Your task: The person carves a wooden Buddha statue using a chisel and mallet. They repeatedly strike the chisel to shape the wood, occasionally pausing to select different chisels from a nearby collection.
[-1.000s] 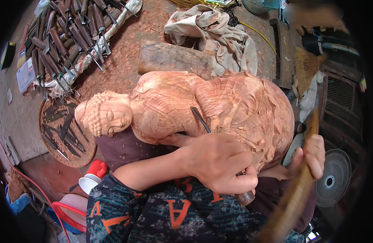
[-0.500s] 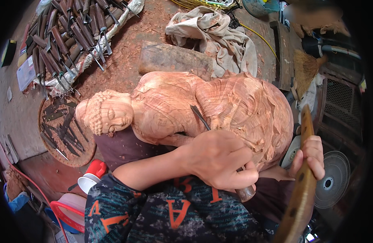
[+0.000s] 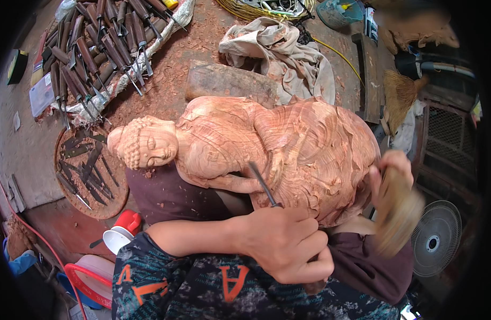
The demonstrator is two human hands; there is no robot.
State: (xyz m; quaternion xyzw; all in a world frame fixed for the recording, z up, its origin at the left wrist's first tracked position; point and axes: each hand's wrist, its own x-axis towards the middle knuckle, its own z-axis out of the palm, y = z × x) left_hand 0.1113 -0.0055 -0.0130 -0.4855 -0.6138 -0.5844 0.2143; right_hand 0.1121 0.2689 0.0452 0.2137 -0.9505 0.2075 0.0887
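Observation:
A carved wooden Buddha statue [image 3: 218,138] lies on its back across my lap, head to the left. My left hand [image 3: 288,245] is closed around a carving chisel [image 3: 264,184]. Its dark blade slants up and left over the statue's front, near the folded forearms; whether the tip touches the wood I cannot tell. Most of the chisel's handle is hidden in my fist. Beyond the statue's right end, my right hand [image 3: 397,165] grips a wooden mallet [image 3: 400,213], smeared by motion.
Many wood-handled chisels [image 3: 96,53] lie on a cloth at the upper left. Below them a round tray [image 3: 93,208] holds dark blades. A wood block [image 3: 224,82] and crumpled cloth [image 3: 280,53] lie behind the statue. A fan [image 3: 437,237] and broom [image 3: 402,96] stand right.
My left hand and the chisel have moved down toward my body. My right hand has risen and shifted slightly left, and the mallet has swung to a new angle.

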